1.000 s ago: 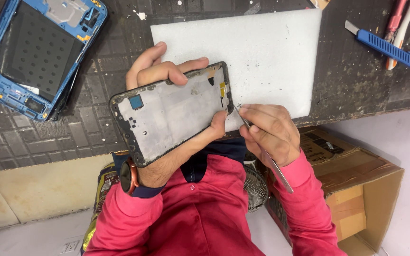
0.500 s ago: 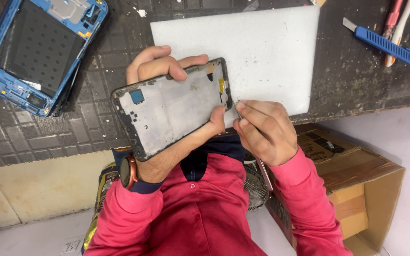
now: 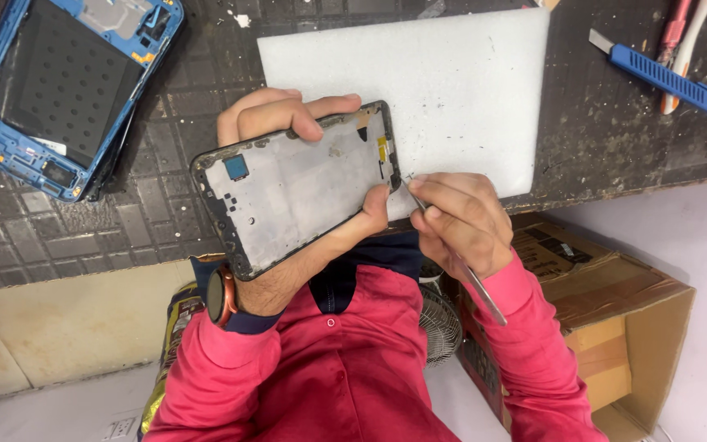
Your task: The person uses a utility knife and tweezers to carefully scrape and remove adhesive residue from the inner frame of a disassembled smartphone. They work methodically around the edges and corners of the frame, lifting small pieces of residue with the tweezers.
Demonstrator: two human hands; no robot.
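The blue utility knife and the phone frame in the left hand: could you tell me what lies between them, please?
In the head view, a white foam pad spans most of the stretch from the phone frame to the blue utility knife, then bare dark bench.

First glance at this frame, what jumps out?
The left hand holds a bare phone frame at centre, its grey inner plate facing up, while the right hand works a thin metal tool at the frame's right edge. Behind them lies a white foam sheet on the dark bench. A blue phone housing sits upper left, and a blue utility knife upper right.
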